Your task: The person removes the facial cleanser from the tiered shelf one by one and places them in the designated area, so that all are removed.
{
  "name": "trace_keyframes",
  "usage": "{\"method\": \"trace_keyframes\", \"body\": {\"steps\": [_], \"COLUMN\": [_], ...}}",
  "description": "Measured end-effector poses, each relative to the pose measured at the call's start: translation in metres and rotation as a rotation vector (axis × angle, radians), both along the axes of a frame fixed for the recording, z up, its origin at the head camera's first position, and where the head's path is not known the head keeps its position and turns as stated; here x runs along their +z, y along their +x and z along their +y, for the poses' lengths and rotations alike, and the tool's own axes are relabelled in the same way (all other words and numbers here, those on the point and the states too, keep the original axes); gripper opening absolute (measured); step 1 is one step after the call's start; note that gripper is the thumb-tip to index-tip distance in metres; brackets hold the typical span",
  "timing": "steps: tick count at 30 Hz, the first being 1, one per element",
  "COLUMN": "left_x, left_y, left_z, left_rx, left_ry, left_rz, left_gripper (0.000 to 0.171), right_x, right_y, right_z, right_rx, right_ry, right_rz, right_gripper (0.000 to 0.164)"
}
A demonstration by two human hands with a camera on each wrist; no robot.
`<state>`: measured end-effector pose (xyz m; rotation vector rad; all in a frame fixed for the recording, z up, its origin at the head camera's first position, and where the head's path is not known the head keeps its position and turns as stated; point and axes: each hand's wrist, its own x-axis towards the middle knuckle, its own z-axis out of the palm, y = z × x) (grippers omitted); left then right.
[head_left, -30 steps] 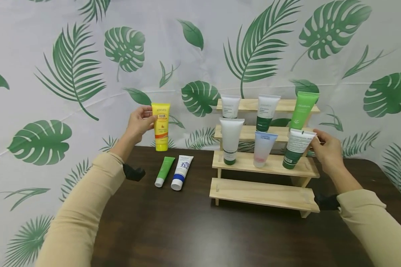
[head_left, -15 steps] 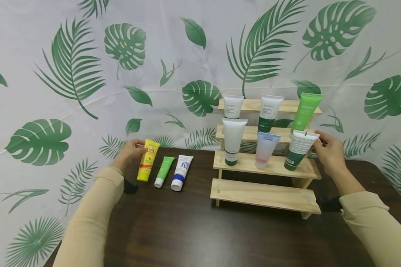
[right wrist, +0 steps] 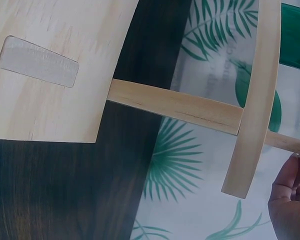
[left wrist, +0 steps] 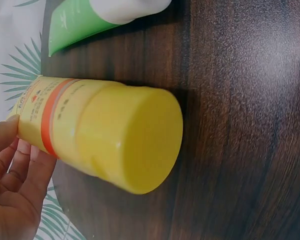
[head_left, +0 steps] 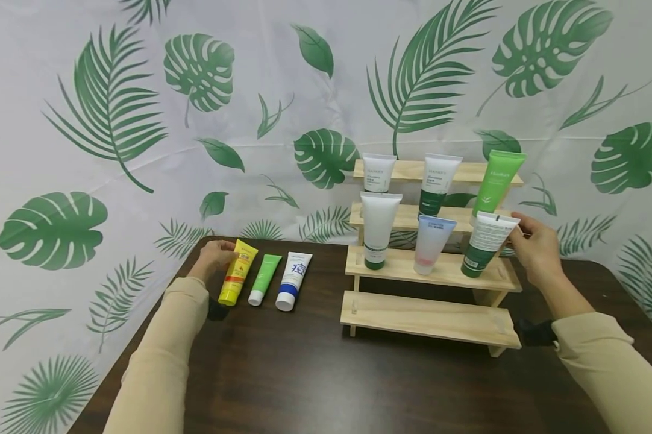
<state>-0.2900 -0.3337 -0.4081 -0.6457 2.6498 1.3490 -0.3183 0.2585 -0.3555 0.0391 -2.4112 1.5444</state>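
My left hand [head_left: 213,259] holds a yellow squeeze tube [head_left: 237,274] by its flat upper end, at the left of the dark table. In the left wrist view the thumb and fingers [left wrist: 34,180] pinch the tube's far end, its wide yellow cap [left wrist: 150,142] facing the camera, low over the wood. Right beside it lies a small green tube [head_left: 265,274], then a white tube with a blue band [head_left: 294,277]. On the rack's second step from the bottom, my right hand [head_left: 537,244] pinches the top corner of a white and dark green tube [head_left: 484,241], standing cap down.
The stepped wooden rack [head_left: 423,313] stands on the table's right. It also bears a white tube [head_left: 379,226], a blue-pink tube [head_left: 433,241], a bright green tube [head_left: 496,181] and others behind. A leaf-print cloth [head_left: 250,90] hangs behind the table.
My left hand has carried the yellow tube down and left, from upright in the air to beside the small green tube. My right hand keeps its place at the rack.
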Motion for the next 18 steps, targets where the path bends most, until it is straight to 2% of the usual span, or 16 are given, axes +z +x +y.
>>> {"method": "trace_keyframes", "body": {"steps": [6,11,18], "left_x": [-0.009,-0.014,-0.018], "left_y": [0.000,-0.001,0.004], "left_z": [0.000,0.001,0.004], "left_rx": [0.014,0.039,0.079], "left_ry": [-0.007,-0.008,-0.081], "left_rz": [-0.006,-0.006,0.001], "left_gripper": [0.042,0.040,0.038], "right_x": [0.000,0.000,0.000], "right_y": [0.001,0.001,0.001], "right_z": [0.000,0.000,0.000], "right_rx": [-0.016,-0.002,0.000], "right_ry": [0.033,0.004,-0.011], "right_rz": [-0.024,-0.005,0.002], "right_gripper": [0.049,0.050,0.050]}}
